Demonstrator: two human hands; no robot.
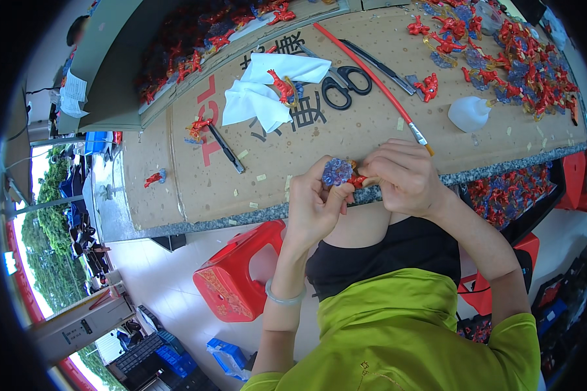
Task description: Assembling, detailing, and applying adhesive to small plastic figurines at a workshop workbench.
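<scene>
Close to the table's front edge, my left hand point(314, 205) is closed round a small figurine point(338, 172) with a translucent purple-blue part and a red body. My right hand point(403, 176) pinches at the figurine's red end, its fingers curled; what lies between the fingertips is partly hidden. Beyond them on the cardboard-covered table point(346, 140) lies a long red-handled paintbrush point(378, 81), its bristle end nearest my right hand. Black-handled scissors point(349, 88) and a dark craft knife point(378, 65) rest past it. A white squeeze bottle point(469, 114) stands to the right.
White cloths point(254, 104) carry another red figurine point(282, 88). A second knife point(225, 148) lies at left. Many red and purple figurines point(528, 72) are heaped at right, with more in a black bin point(512, 195) below. A red stool point(231, 280) stands under the table edge.
</scene>
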